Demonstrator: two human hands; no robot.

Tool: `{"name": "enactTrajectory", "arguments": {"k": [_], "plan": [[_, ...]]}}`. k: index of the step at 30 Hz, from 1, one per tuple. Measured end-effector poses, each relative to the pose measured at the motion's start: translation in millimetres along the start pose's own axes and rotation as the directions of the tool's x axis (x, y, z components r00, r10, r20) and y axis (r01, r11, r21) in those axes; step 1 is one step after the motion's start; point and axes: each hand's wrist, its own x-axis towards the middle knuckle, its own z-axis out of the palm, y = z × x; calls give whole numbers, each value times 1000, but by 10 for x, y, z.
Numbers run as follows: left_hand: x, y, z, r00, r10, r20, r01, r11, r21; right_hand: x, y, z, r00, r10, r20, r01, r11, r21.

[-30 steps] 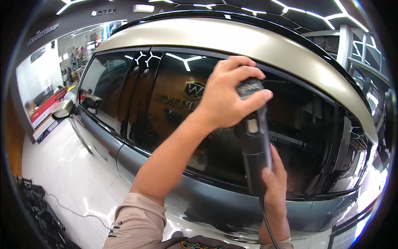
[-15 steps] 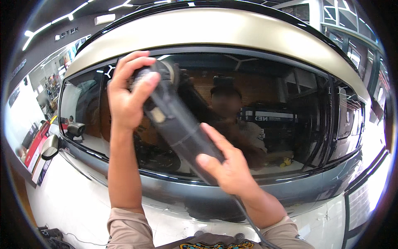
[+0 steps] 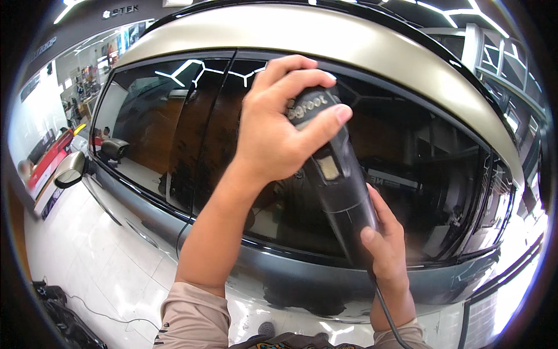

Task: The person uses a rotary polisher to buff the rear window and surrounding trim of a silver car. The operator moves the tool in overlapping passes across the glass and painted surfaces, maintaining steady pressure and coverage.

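Note:
Both my hands hold a black corded power polisher (image 3: 343,186) in front of a car's dark side window (image 3: 407,151). My left hand (image 3: 279,122) wraps over the polisher's head, fingers on top and thumb across its near side. Lower down, my right hand (image 3: 386,238) is closed round the handle end, where the power cord (image 3: 386,314) comes out. The tool slants from upper left to lower right. Its pad is hidden behind the head and my left hand, so I cannot tell whether it touches the glass.
Around the glass are the gold upper panel (image 3: 325,29) and the grey lower door (image 3: 279,262). A side mirror (image 3: 70,170) sticks out at the left. Black equipment with a thin cable (image 3: 110,317) lies on the white tiled floor (image 3: 128,273). A dark-framed panel (image 3: 494,308) stands at lower right.
The polisher and both my hands have moved right across the window, and the tool stands more upright. My view has shifted too, showing more of the front window. Both grips stay closed.

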Motion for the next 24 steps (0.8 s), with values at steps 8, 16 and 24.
{"name": "enactTrajectory", "arguments": {"k": [8,16,24], "plan": [[-678,51,-382,1000,-15,7,14,991,133,-202,257,2,975,49,219,-11,985,-174],[-2019,266,-443,986,-130,-106,150,966,212,-629,661,-185,929,15,370,127,926,-357],[-2646,627,-33,951,-247,-187,282,940,191,-881,808,-636,871,188,454,66,871,-488]]}}
